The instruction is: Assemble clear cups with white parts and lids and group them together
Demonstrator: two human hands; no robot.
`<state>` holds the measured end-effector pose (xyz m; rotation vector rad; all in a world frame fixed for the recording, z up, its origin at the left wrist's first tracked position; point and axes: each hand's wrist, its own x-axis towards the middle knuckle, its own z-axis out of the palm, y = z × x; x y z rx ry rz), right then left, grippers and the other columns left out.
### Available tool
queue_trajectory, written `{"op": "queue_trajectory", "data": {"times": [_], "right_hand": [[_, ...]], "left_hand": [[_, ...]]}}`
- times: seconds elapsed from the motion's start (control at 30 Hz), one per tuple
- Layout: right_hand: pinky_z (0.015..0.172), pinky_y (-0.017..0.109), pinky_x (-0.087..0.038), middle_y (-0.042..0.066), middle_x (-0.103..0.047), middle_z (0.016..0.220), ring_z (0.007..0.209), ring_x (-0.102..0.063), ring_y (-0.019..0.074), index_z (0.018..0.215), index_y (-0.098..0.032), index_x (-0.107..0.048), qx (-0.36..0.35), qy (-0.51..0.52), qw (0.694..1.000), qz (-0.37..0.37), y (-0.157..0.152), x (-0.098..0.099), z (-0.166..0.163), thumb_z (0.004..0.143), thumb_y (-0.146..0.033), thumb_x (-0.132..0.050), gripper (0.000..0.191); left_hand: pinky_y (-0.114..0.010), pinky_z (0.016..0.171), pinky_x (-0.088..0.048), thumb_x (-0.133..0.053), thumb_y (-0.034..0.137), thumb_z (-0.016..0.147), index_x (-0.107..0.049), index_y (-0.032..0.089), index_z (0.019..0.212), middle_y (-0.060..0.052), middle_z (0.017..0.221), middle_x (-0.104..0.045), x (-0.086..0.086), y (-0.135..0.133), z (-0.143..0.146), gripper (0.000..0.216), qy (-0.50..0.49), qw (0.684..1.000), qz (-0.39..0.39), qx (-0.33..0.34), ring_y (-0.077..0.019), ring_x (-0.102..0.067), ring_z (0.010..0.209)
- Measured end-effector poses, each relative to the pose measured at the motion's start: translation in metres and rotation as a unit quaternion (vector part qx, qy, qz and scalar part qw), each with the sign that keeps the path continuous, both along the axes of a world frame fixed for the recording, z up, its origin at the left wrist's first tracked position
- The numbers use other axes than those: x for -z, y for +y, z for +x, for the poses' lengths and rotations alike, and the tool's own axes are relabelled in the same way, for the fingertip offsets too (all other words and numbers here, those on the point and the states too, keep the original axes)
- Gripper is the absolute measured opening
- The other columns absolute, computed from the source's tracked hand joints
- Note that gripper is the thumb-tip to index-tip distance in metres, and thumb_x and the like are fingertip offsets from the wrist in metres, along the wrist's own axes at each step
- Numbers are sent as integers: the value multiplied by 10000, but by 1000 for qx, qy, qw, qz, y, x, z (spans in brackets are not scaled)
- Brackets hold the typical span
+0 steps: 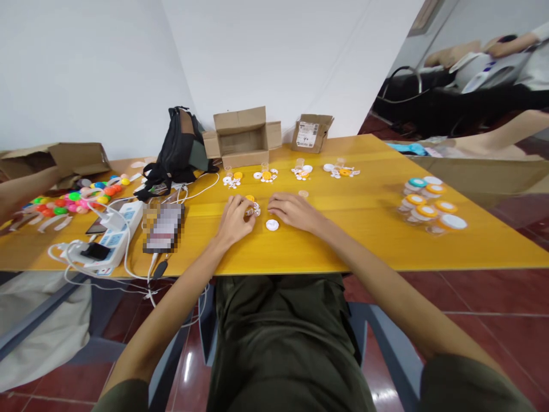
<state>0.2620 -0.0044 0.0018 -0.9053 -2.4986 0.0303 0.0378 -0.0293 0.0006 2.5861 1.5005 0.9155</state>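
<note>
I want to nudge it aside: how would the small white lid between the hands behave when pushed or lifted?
The white lid lies flat on the glossy table, so it would probably slide, not roll. It looks small and thin, so likely light and stiff. Its low edge may be fiddly to pinch.

Orange cap (249, 198), small white pieces (256, 211) clustered; white cap (271, 225) beside.

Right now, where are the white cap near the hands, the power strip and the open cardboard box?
white cap (271, 225): head view, centre of its top face.
power strip (127, 220): head view, white top of its body.
open cardboard box (242, 141): head view, inner back wall.
</note>
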Motion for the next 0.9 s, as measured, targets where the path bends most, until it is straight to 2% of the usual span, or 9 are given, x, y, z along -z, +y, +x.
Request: {"op": "queue_trajectory", "data": {"times": [0.1,0.2,0.43,0.57,0.73,0.9], "right_hand": [[822,372,-537,91,-726,1013,910,-683,228,995,-215,-754,-28,-7,1000,4,-1,1,4,1002,-195,-534,221],[815,375,-530,97,-726,1007,904,-678,233,1003,-215,-752,-42,-24,998,38,-2,3,8,1009,-189,-502,251],[766,359,-487,126,-713,967,873,-649,240,964,-163,-714,-38,-86,989,118,1,8,6,974,-92,-485,240],[764,364,-503,115,-714,940,868,-651,241,948,-177,-704,-39,-37,991,121,-4,9,10,1013,-140,-442,273],[771,351,-541,85,-730,962,881,-680,222,985,-212,-702,-32,69,993,91,-22,8,14,1043,-200,-433,276],[782,352,-559,75,-736,953,886,-687,220,977,-228,-709,-51,89,992,76,-35,9,10,1050,-224,-436,283]], "left_hand": [[-446,934,-493,-621,203,883,-683,224,982,-84,1052,-615,0,-1,1,119,13,1000,4,21,-274,-559,1034],[-455,941,-481,-595,213,902,-685,219,1004,-91,1077,-609,-1,-3,2,136,14,999,14,36,-276,-545,1048],[-479,993,-454,-633,330,898,-656,229,1085,-102,1180,-592,-5,-18,12,214,50,993,-12,106,-303,-503,1140],[-498,994,-450,-690,377,860,-652,227,1079,-108,1214,-581,-6,-21,18,268,68,990,-43,113,-316,-480,1155],[-490,974,-448,-651,335,889,-668,215,1007,-101,1158,-594,-6,-18,20,170,53,990,-58,114,-297,-474,1119],[-477,961,-449,-645,325,896,-677,207,965,-100,1123,-602,-6,-16,21,141,42,990,-61,117,-288,-472,1099]]}}
